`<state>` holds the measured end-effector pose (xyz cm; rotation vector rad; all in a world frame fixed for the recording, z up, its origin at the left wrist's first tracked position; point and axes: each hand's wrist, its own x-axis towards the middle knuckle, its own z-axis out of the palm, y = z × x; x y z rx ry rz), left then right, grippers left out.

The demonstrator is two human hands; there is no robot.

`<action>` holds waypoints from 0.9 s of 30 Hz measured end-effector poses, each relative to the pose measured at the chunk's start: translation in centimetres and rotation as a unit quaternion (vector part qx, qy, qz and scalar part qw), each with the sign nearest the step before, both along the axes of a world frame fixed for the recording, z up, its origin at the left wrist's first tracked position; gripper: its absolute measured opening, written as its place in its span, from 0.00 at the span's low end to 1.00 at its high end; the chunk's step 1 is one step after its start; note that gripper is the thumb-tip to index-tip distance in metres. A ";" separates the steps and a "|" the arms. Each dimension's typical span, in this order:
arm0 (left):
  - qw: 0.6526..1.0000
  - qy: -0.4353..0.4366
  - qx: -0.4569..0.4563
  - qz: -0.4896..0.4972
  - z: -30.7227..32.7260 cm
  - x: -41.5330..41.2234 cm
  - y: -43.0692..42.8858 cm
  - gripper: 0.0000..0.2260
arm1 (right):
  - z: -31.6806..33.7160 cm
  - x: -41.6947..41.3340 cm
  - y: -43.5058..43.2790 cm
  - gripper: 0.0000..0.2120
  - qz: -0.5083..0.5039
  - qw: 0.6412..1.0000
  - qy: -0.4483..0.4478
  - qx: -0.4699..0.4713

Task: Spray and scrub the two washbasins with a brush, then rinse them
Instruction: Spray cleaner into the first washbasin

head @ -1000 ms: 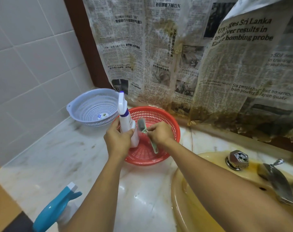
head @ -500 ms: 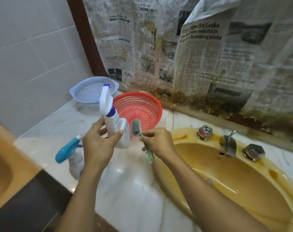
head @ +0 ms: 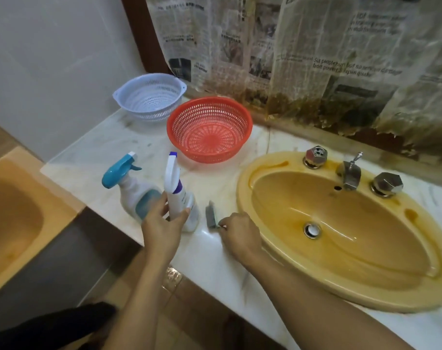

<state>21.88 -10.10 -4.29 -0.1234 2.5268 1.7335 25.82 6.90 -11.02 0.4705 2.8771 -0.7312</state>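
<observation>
While the left hand (head: 161,223) is wrapping its thumb and fingers round the lower body of a white spray bottle (head: 175,195) with a purple collar, the bottle is standing upright to the left of the yellow washbasin (head: 366,248), nozzle pointing away from the person. The right hand (head: 240,236) is hovering right at the washbasin's left rim, fingers curled and pinching the handle of the brush (head: 211,218). The brush's grey head is poking out of the hand and lying low over the marble countertop (head: 93,152), between the washbasin and the white bottle; most of the handle is hidden in the hand. A second spray bottle (head: 131,190) with a teal trigger is standing further left of the washbasin, just beyond the white one. A red basket (head: 209,130) is sitting behind the washbasin's left end, and a pale blue colander (head: 150,99) is sitting further back and left of that. A metal tap (head: 350,175) is rising from the washbasin's back edge.
</observation>
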 end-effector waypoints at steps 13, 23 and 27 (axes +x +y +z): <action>0.999 -0.048 0.002 -0.020 -2.1 0.5 -0.5 0.27 | -0.9 -1.1 0.9 0.09 0.032 0.996 0.019 -0.086; 0.999 0.008 0.038 -0.027 3.9 3.1 0.8 0.26 | 8.3 5.3 4.0 0.11 -0.073 0.947 0.209 -0.232; 0.995 0.034 0.045 -0.082 6.0 6.2 3.8 0.31 | 13.5 9.6 4.8 0.14 -0.114 0.907 0.273 -0.299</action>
